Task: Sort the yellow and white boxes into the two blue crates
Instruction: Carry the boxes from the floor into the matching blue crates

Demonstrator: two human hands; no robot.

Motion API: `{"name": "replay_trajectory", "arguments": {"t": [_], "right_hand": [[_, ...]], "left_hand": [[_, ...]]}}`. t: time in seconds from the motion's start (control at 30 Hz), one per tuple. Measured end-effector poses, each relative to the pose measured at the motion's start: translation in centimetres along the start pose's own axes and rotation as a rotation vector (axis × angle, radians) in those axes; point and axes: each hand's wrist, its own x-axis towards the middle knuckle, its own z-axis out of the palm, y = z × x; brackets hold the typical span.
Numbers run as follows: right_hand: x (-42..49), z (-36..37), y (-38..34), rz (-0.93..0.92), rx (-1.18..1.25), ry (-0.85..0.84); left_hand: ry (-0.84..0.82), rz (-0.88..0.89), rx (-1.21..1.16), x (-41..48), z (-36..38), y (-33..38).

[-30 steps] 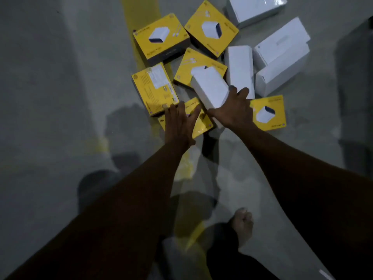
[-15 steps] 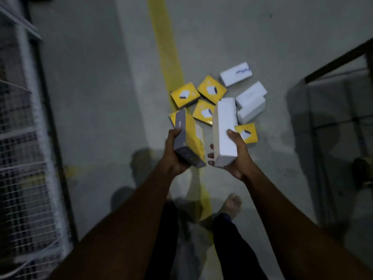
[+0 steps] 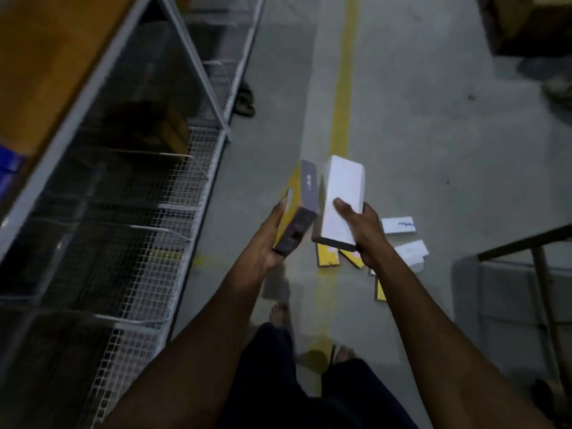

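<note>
My left hand (image 3: 266,243) grips a yellow box (image 3: 298,209) with a dark side, held on edge at waist height. Beside it, my right hand (image 3: 363,233) holds a white box (image 3: 339,196), thumb across its top face. The two boxes nearly touch. Below and behind them, more yellow boxes (image 3: 328,257) and white boxes (image 3: 399,225) lie on the grey floor, partly hidden by my right arm. A bit of blue (image 3: 7,168) shows at the far left edge; I cannot tell whether it is a crate.
A wire-mesh metal rack (image 3: 148,218) with a wooden top runs along the left. A yellow floor line (image 3: 343,88) leads away ahead. A dark metal frame (image 3: 526,249) stands at right. Sandals (image 3: 244,99) lie by the rack. My bare feet (image 3: 278,314) are below.
I have lifted both boxes off the floor and stood up, turning left. The pile has dropped back under my right arm and the rack has come into view.
</note>
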Motion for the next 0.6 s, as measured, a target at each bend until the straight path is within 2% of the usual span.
{"name": "replay_trajectory", "arguments": {"t": [0.1,0.17,0.37,0.47,0.6], "right_hand": [[-2.7,1.7,-3.1,-0.167,-0.332,0.092],[-4.1,2.7,-4.5,-0.237,-0.412,0.087],[-7.8,7.0,-6.4,-0.421,-0.587,-0.102],[-9.9,10.0,-6.4,-0.548,-0.682,-0.174],[-13.3,14.6,-5.8,-0.586,-0.685,-0.296]], "left_hand": [[0.105,0.17,0.087,-4.7,-0.7,0.7],[0.182,0.276,0.103,-7.8,-0.7,1.5],[0.366,0.575,0.013,-14.2,-2.3,2.1],[0.479,0.657,-0.03,-17.3,-3.5,2.3],[0.618,0.732,-0.039,-21.9,-6.5,2.4]]}}
